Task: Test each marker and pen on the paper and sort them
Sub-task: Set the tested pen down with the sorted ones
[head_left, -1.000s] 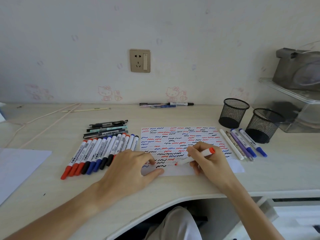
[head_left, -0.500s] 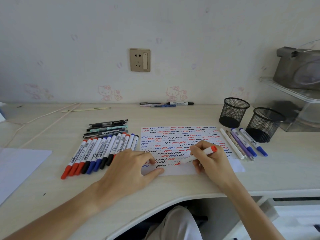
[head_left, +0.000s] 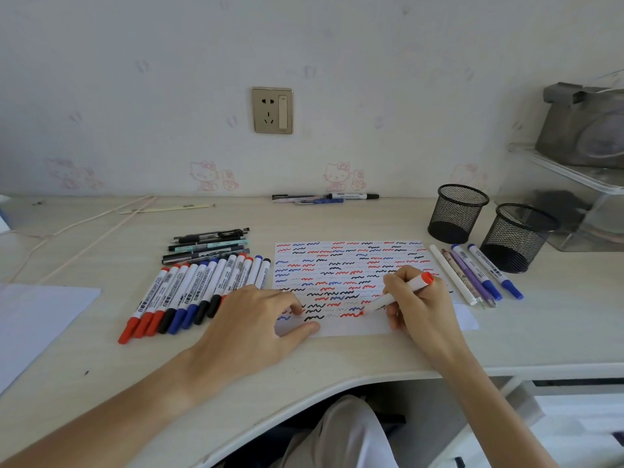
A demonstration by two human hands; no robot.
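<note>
Pale wooden desk (head_left: 101, 349) against a white wall with faint cartoon stickers; wall socket (head_left: 272, 110) above centre. Sheet of paper (head_left: 337, 327) flat on desk, covered with rows of red, blue and black squiggles. Left hand (head_left: 250, 327) lying flat on near-left corner of paper, fingers relaxed and spread, holding nothing, thumb tip on the blank bottom margin. Right hand (head_left: 420, 307) gripping a red marker (head_left: 395, 297) between thumb and fingers, tip down on paper at end of a red squiggle, between the two hands. Row of capped markers (head_left: 189, 292) just left of left hand, red, black and blue caps toward desk edge; some partly hidden behind that hand. Small stack of dark pens (head_left: 209, 246) beyond that row. Group of pens and markers (head_left: 472, 273) just right of right hand, beside paper edge. Two black mesh cups (head_left: 489, 228) beyond and right of right hand. Few more pens (head_left: 324, 197) far back against wall. Second white sheet (head_left: 37, 319) well left of left hand.
</note>
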